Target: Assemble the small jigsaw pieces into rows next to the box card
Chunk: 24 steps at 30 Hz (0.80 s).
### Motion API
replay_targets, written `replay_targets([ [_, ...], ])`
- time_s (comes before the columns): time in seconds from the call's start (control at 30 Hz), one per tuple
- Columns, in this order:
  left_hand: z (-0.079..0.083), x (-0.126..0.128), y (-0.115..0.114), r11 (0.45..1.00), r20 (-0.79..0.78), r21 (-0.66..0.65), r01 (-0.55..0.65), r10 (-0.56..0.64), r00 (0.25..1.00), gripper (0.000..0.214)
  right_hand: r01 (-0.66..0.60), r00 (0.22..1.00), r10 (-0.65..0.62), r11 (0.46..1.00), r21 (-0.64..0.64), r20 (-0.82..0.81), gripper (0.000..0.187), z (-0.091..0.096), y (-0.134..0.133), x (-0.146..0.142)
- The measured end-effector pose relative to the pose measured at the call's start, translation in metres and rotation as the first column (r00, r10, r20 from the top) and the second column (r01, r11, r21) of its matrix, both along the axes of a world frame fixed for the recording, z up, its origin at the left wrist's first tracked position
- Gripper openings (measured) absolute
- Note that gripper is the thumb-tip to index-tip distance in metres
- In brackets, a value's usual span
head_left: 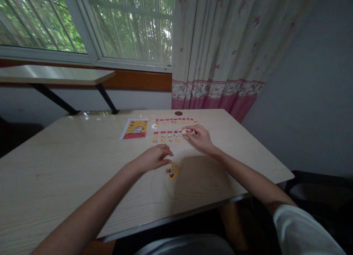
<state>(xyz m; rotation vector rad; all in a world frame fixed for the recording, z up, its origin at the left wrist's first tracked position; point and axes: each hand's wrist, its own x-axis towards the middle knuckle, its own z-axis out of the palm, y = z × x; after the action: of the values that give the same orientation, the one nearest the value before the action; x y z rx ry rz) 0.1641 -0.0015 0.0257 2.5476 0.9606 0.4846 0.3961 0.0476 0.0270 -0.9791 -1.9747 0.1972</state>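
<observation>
Rows of small jigsaw puzzle pieces, red, yellow and white, lie spread out on the pale wooden table. Over the right end of these rows is my right hand, its thumb and fingers pinched on a light puzzle piece. My left hand hovers nearer to me with fingers apart and nothing visible in them. Just beyond its fingertips sits a small cluster of yellow pieces with red and black marks. A picture card showing a white animal on yellow and red lies left of the rows.
A raised shelf on black legs stands at the table's back left. A round brown cable-hole cover sits near the back edge. Behind are a window and a flowered curtain. A dark chair is at the right.
</observation>
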Motion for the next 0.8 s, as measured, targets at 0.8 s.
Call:
replay_targets([
  [0.8,-0.003,0.001,-0.002,0.998,-0.068,0.061,-0.031,0.035,0.997,0.024,0.136,0.882,0.004,0.955,-0.264,0.471,0.027,-0.011,0.111,-0.09],
])
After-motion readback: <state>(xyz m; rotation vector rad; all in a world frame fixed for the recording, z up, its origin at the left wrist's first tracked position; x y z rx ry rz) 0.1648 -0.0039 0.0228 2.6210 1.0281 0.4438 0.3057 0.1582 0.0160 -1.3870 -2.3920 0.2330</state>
